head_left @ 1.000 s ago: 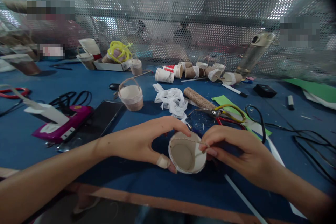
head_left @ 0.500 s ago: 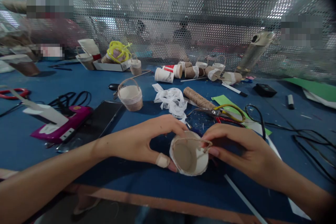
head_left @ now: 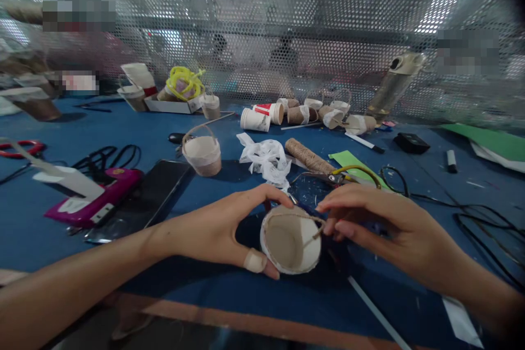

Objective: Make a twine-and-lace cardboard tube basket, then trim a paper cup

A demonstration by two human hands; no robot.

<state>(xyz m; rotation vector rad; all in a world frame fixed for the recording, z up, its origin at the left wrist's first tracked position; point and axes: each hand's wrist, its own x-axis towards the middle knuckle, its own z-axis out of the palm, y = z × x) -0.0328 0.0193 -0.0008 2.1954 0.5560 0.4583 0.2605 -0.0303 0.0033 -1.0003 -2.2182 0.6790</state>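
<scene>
Your left hand (head_left: 225, 229) grasps the cup (head_left: 285, 243) at the lower centre of the frame, fingers at its upper rim and thumb at its lower left. Your right hand (head_left: 385, 224), at lower right, has thumb and forefinger parted; you can't tell from here whether a fingertip touches the twine handle. Beneath lies the blue table (head_left: 287, 298). A dark phone (head_left: 151, 194) sits left of centre. Your cup tilts, its mouth facing you. Beyond it are crumpled white ribbon (head_left: 264, 157) and a twine roll (head_left: 307, 156). Thinnest is the handle (head_left: 301, 216), arching across the cup's mouth.
</scene>
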